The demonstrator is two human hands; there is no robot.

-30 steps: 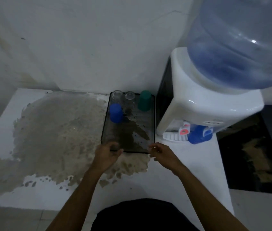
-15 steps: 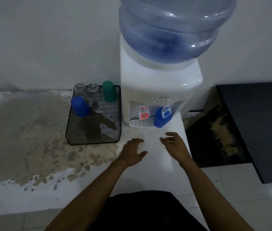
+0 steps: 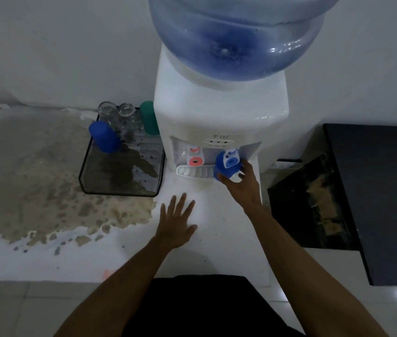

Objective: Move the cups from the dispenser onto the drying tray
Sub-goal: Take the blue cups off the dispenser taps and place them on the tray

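Observation:
A blue cup (image 3: 224, 166) stands on the drip grille of the white water dispenser (image 3: 219, 117), under the blue tap. My right hand (image 3: 242, 184) wraps around this cup from the front and right. My left hand (image 3: 176, 221) lies flat on the white counter with fingers spread, holding nothing. To the left sits the black mesh drying tray (image 3: 110, 186). On it stand a blue cup (image 3: 103, 137), two clear glasses (image 3: 117, 110) and a green cup (image 3: 147, 117), all upside down at the tray's far end.
A large blue water bottle (image 3: 238, 32) tops the dispenser; a red tap (image 3: 195, 158) is left of the blue one. A brown stained wet patch (image 3: 34, 171) covers the counter's left. A black surface (image 3: 374, 190) lies lower on the right.
Both hands left the tray's front edge and moved right. My right hand reached the dispenser and closed around the blue cup; my left hand settled flat on the counter. The view shifted right.

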